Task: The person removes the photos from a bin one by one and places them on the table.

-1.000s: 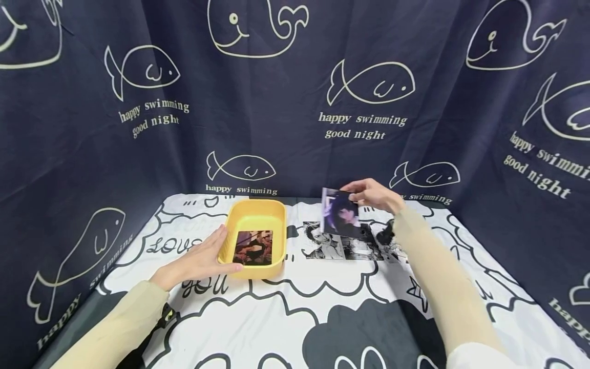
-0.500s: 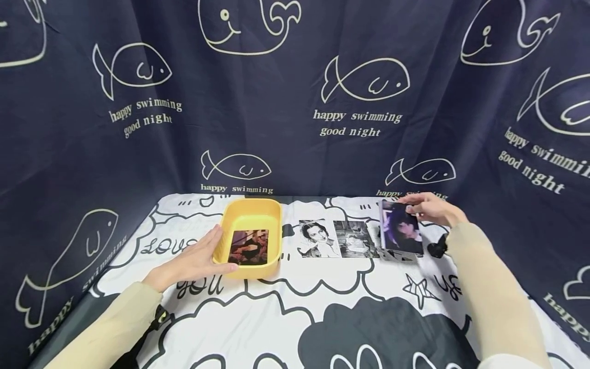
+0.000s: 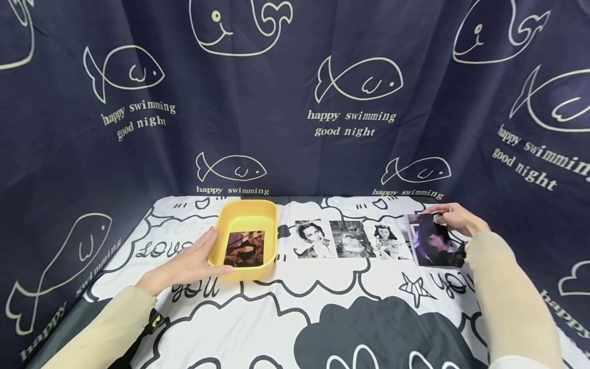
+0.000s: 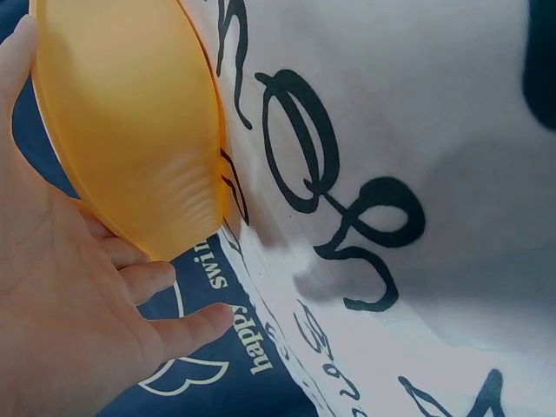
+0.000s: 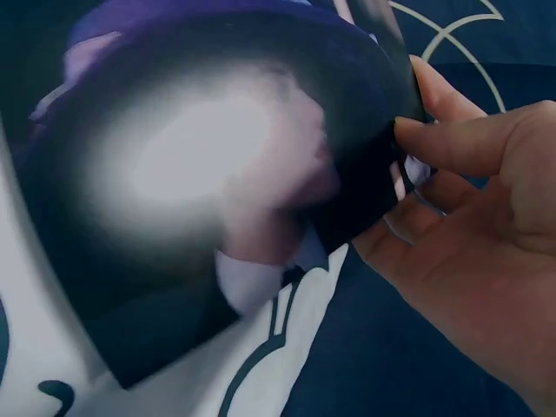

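In the head view a yellow plastic box (image 3: 249,273) stands on the left side of the table, with a dark reddish photo (image 3: 245,249) lying in it. My left hand (image 3: 186,263) rests against the box, straight fingers along its left side and thumb at the near rim. On the right, my right hand (image 3: 454,218) pinches a glossy purple-and-black photo (image 3: 428,241) by its top edge, thumb on the face and fingers behind. The right wrist view shows this photo (image 5: 174,287) tilted close over the cloth, glare whitening its middle.
Three black-and-white photos lie in a row between the box and the held photo: a left one (image 3: 314,239), a middle one (image 3: 351,239) and a right one (image 3: 388,241). A patterned white cloth (image 3: 239,328) covers the table. A navy fish-print curtain (image 3: 276,102) hangs behind.
My right hand has carried the purple photo from above the row toward the right, uncovering the right-hand black-and-white photo. My left hand has stayed at the box. The head view has shifted slightly.
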`<action>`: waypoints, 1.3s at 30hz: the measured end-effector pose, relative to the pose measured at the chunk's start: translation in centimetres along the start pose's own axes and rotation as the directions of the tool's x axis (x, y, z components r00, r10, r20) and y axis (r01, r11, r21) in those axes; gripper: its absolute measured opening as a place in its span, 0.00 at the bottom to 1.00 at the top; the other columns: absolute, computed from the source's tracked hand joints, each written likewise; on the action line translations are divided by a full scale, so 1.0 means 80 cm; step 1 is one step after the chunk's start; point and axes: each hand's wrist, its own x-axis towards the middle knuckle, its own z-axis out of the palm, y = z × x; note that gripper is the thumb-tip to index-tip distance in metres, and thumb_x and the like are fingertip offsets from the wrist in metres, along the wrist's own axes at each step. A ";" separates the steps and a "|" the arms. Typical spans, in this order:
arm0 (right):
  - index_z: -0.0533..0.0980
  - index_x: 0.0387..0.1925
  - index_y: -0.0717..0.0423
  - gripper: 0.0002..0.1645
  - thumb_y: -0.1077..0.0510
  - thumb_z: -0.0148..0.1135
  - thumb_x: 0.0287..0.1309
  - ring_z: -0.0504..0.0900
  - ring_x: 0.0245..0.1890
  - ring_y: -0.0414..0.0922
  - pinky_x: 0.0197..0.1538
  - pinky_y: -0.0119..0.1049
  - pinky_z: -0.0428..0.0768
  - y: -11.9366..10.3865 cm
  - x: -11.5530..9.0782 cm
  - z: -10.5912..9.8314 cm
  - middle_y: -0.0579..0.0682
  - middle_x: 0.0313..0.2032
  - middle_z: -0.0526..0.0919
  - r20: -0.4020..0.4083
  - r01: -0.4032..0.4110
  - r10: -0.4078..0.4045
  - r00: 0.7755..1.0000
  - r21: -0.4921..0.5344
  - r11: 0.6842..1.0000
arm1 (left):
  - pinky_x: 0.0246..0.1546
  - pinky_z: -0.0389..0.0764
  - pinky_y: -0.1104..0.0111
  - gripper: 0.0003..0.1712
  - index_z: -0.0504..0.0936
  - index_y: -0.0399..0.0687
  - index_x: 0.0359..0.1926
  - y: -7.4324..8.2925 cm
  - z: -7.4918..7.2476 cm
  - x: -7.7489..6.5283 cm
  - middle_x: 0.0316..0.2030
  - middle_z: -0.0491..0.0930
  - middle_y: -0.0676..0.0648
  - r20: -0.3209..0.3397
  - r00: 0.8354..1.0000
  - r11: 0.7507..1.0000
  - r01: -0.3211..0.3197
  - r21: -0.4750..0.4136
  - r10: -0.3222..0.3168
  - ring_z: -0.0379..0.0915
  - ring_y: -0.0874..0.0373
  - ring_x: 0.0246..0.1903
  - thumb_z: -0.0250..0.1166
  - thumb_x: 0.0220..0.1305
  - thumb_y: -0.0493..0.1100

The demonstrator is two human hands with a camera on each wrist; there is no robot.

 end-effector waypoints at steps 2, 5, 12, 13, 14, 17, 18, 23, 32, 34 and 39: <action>0.79 0.49 0.58 0.21 0.73 0.52 0.56 0.78 0.31 0.34 0.37 0.32 0.80 0.003 0.000 0.005 0.39 0.34 0.83 -0.038 0.025 -0.026 0.999 -0.031 0.999 | 0.69 0.51 0.37 0.68 0.40 0.33 0.75 -0.001 0.001 -0.002 0.76 0.36 0.34 -0.001 1.000 1.000 0.001 -0.005 -0.001 0.37 0.36 0.75 0.61 0.53 0.75; 0.78 0.48 0.66 0.21 0.74 0.52 0.51 0.76 0.27 0.35 0.32 0.30 0.76 0.004 0.002 0.014 0.47 0.33 0.84 -0.109 0.065 -0.079 0.991 -0.128 0.990 | 0.69 0.51 0.37 0.68 0.41 0.33 0.75 -0.001 0.004 -0.005 0.76 0.37 0.34 -0.001 1.000 1.000 0.004 -0.018 -0.004 0.38 0.35 0.74 0.61 0.52 0.74; 0.73 0.49 0.77 0.26 0.75 0.50 0.42 0.71 0.22 0.36 0.26 0.28 0.68 0.006 0.009 0.031 0.55 0.26 0.82 -0.224 0.072 -0.147 0.964 -0.310 0.948 | 0.69 0.52 0.37 0.69 0.41 0.33 0.75 -0.002 0.008 -0.008 0.76 0.37 0.34 -0.003 1.000 1.000 0.013 -0.017 -0.013 0.38 0.35 0.74 0.61 0.52 0.75; 0.73 0.48 0.77 0.27 0.75 0.49 0.41 0.70 0.21 0.36 0.25 0.29 0.67 0.008 0.010 0.032 0.55 0.26 0.81 -0.232 0.073 -0.151 0.961 -0.312 0.947 | 0.69 0.52 0.37 0.69 0.41 0.33 0.75 -0.003 0.009 -0.008 0.76 0.37 0.34 -0.004 1.000 1.000 0.011 -0.017 -0.011 0.38 0.35 0.74 0.61 0.52 0.75; 0.74 0.48 0.76 0.27 0.75 0.48 0.41 0.69 0.22 0.37 0.25 0.29 0.66 0.010 0.011 0.034 0.58 0.27 0.82 -0.238 0.073 -0.159 0.958 -0.333 0.940 | 0.69 0.52 0.37 0.68 0.41 0.33 0.75 -0.003 0.009 -0.007 0.76 0.37 0.34 -0.004 1.000 1.000 0.008 -0.019 -0.008 0.38 0.35 0.74 0.61 0.52 0.75; 0.74 0.50 0.73 0.27 0.74 0.48 0.43 0.73 0.27 0.42 0.27 0.29 0.68 0.015 0.008 0.037 0.68 0.36 0.82 -0.257 0.050 -0.150 0.955 -0.356 0.933 | 0.69 0.52 0.37 0.68 0.41 0.33 0.75 -0.003 0.010 -0.006 0.76 0.37 0.34 -0.004 1.000 1.000 -0.003 -0.019 0.003 0.39 0.35 0.74 0.61 0.53 0.74; 0.73 0.52 0.73 0.28 0.74 0.48 0.44 0.76 0.31 0.47 0.29 0.29 0.68 0.016 0.006 0.037 0.73 0.42 0.80 -0.261 0.039 -0.144 0.955 -0.368 0.929 | 0.69 0.52 0.37 0.68 0.41 0.33 0.75 -0.003 0.010 -0.005 0.76 0.37 0.34 -0.004 1.000 1.000 -0.007 -0.018 0.007 0.39 0.35 0.74 0.61 0.53 0.74; 0.67 0.61 0.71 0.34 0.72 0.44 0.46 0.69 0.58 0.72 0.38 0.32 0.69 0.013 -0.006 0.039 0.81 0.59 0.66 -0.282 -0.019 -0.094 0.955 -0.372 0.928 | 0.69 0.53 0.37 0.68 0.41 0.34 0.75 -0.002 0.010 -0.002 0.76 0.38 0.34 0.003 1.000 1.000 -0.013 -0.010 0.013 0.39 0.35 0.74 0.61 0.53 0.75; 0.68 0.61 0.70 0.34 0.74 0.44 0.47 0.72 0.58 0.67 0.39 0.25 0.69 -0.028 0.012 0.045 0.77 0.56 0.73 -0.283 0.095 -0.209 0.936 -0.369 0.924 | 0.69 0.51 0.37 0.68 0.41 0.34 0.75 -0.002 0.002 -0.003 0.76 0.37 0.34 0.001 1.000 1.000 0.002 -0.008 -0.002 0.37 0.36 0.75 0.61 0.53 0.75; 0.70 0.60 0.70 0.32 0.74 0.45 0.49 0.76 0.55 0.61 0.38 0.21 0.70 -0.040 0.020 0.051 0.76 0.54 0.75 -0.281 0.135 -0.249 0.927 -0.371 0.919 | 0.69 0.51 0.37 0.68 0.41 0.34 0.75 -0.001 0.002 -0.003 0.76 0.37 0.35 0.002 1.000 1.000 0.009 -0.007 -0.009 0.37 0.36 0.75 0.60 0.52 0.75; 0.68 0.62 0.70 0.27 0.71 0.48 0.60 0.78 0.42 0.34 0.39 0.25 0.78 -0.072 0.041 0.076 0.74 0.57 0.73 -0.221 0.213 -0.263 0.939 -0.225 0.951 | 0.69 0.51 0.37 0.68 0.41 0.35 0.75 0.000 0.002 -0.001 0.76 0.37 0.35 0.000 1.000 1.000 0.008 -0.013 -0.008 0.38 0.36 0.75 0.61 0.52 0.75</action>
